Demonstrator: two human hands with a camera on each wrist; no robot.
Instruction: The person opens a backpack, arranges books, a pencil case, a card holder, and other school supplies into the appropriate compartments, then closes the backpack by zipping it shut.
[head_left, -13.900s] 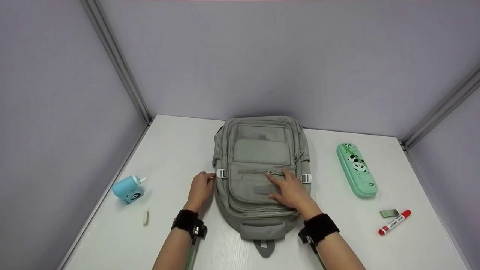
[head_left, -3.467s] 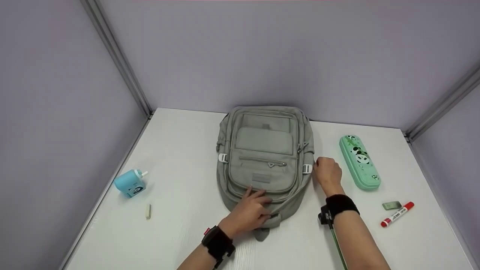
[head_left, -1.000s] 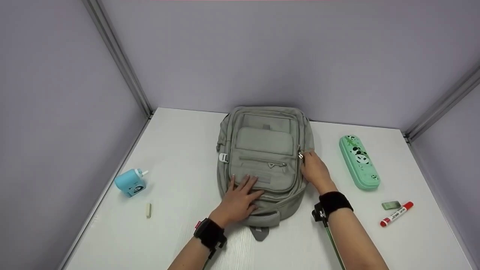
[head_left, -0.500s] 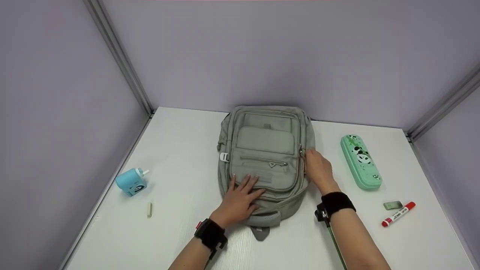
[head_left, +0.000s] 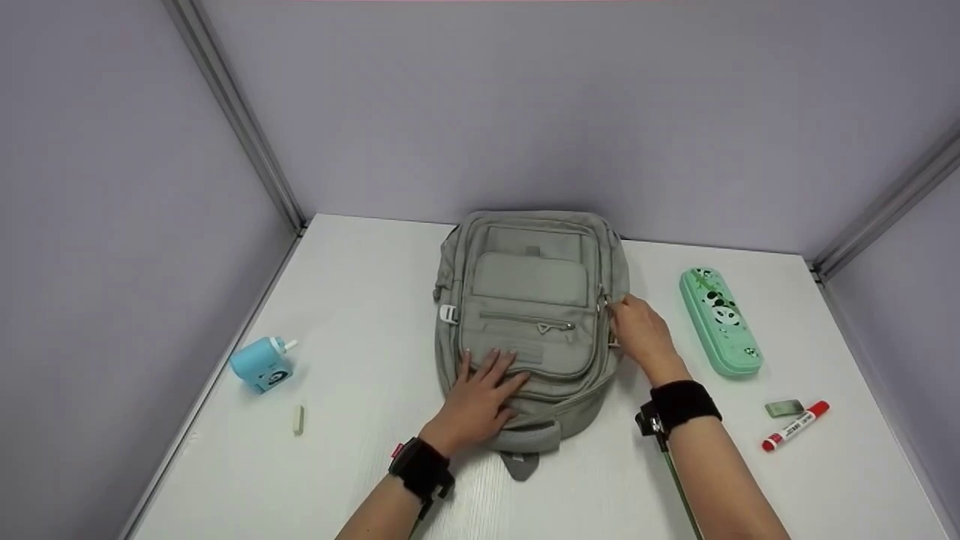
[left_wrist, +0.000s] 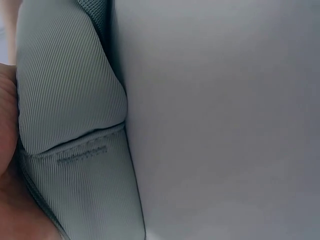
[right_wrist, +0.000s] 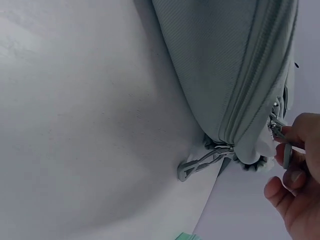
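Note:
A grey-green backpack [head_left: 529, 277] lies front side up on the white table, its carry handle toward the person. My left hand [head_left: 474, 405] rests with spread fingers on the lower front of the bag; in the left wrist view only part of that hand [left_wrist: 7, 120] shows beside the ribbed fabric. At the bag's right side, my right hand [head_left: 641, 334] pinches a zipper pull [right_wrist: 287, 155] between thumb and fingers. A second zipper pull [right_wrist: 195, 167] hangs loose by the bag's side zipper. The front pocket zipper [head_left: 525, 320] runs across the bag's middle.
To the left lie a light blue panda bottle [head_left: 261, 365] with a white spout and a small pale eraser-like block [head_left: 298, 420]. On the right are a mint-green panda pencil case [head_left: 721, 322], a small green block [head_left: 784, 408] and a red-and-white marker [head_left: 796, 426]. Panels [head_left: 525, 112] enclose the table.
Over the earlier frames, my left hand went from the bag's left side to its lower front, and my right hand from the front pocket to the right-side zipper. Lately the right hand shifted slightly outward.

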